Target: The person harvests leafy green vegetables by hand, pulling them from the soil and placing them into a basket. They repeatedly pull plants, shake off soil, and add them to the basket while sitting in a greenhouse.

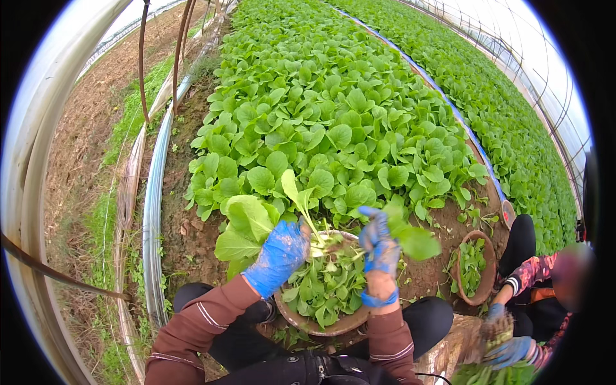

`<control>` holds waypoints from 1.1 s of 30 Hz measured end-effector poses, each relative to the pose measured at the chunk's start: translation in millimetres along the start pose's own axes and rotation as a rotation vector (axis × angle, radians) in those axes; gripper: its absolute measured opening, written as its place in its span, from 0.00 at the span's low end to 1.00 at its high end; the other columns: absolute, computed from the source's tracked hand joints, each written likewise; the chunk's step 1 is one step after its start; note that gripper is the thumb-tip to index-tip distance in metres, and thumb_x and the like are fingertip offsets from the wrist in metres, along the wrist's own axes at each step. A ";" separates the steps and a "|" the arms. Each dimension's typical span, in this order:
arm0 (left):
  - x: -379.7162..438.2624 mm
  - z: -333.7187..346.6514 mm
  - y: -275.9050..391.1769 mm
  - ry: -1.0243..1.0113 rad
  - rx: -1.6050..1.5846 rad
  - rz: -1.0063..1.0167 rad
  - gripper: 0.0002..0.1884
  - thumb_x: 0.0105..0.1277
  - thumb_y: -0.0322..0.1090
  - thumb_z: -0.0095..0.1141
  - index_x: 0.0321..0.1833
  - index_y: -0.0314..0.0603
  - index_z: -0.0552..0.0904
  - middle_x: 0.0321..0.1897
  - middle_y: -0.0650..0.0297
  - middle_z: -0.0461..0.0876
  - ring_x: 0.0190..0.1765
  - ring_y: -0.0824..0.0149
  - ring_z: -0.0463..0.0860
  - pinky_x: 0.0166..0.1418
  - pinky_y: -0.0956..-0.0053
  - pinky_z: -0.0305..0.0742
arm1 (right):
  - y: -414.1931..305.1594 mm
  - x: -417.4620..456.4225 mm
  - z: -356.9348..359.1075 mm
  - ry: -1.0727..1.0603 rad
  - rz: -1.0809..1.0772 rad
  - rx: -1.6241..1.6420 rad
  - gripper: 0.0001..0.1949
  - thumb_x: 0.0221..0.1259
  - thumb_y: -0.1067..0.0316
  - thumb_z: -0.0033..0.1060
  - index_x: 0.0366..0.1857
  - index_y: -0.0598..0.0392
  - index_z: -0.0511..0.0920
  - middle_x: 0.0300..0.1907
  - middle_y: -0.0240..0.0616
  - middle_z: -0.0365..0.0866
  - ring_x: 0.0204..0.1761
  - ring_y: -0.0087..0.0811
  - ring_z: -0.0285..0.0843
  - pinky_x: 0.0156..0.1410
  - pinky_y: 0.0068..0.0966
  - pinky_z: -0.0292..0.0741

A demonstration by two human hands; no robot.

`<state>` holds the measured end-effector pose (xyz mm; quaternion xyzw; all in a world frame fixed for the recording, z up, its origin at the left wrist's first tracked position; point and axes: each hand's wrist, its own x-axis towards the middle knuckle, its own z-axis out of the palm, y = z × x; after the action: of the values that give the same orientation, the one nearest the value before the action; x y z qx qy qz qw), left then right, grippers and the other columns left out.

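Note:
My left hand (278,259), in a muddy blue glove, grips a bunch of leafy green plants (245,224) with leaves fanning out to the left. A paler stem with leaves (303,202) rises beside its fingers. Over on the other side, my right hand (380,248) wears a blue glove torn at the wrist. It holds a leafy green (416,240), blurred by motion. Below and between both hands stands a round brown basin (308,329), partly filled with loose small greens (327,293). It sits on the soil between my knees.
Dense leafy greens (313,125) grow in the bed ahead. A blue-white strip (447,101) edges it on the right; plastic sheeting (156,216) runs along the left. A second basin (491,269) holds greens. At lower right, a co-worker's gloved hands (510,351) handle a blurred bunch.

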<state>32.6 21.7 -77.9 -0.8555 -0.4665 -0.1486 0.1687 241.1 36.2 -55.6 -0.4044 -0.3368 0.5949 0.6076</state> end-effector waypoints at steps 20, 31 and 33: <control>7.9 -2.5 5.0 -0.114 -0.157 -0.116 0.24 0.51 0.24 0.55 0.54 0.24 0.72 0.30 0.53 0.75 0.36 0.54 0.76 0.40 0.65 0.73 | 17.9 -2.1 4.3 -0.272 -0.202 -0.317 0.34 0.51 0.79 0.67 0.67 0.64 0.66 0.42 0.36 0.81 0.40 0.22 0.79 0.44 0.20 0.78; 25.6 -25.9 -22.4 -0.104 -1.950 -0.810 0.23 0.57 0.19 0.62 0.57 0.32 0.76 0.47 0.57 0.84 0.45 0.68 0.84 0.51 0.72 0.82 | 17.9 -17.9 22.8 -0.446 -0.115 -0.915 0.55 0.43 0.51 0.80 0.74 0.61 0.52 0.67 0.55 0.67 0.66 0.44 0.69 0.70 0.35 0.67; 25.4 -21.9 -28.4 -0.105 -1.999 -0.892 0.23 0.58 0.19 0.61 0.59 0.33 0.75 0.48 0.56 0.84 0.45 0.67 0.85 0.52 0.72 0.82 | 27.3 -21.9 57.3 -0.425 -0.061 -0.851 0.52 0.44 0.55 0.79 0.72 0.62 0.54 0.63 0.53 0.72 0.63 0.42 0.73 0.66 0.34 0.70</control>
<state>19.6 45.8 -43.5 -0.3656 -0.4095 -0.4711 -0.6904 176.4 18.6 -52.8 -0.4765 -0.6791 0.4556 0.3228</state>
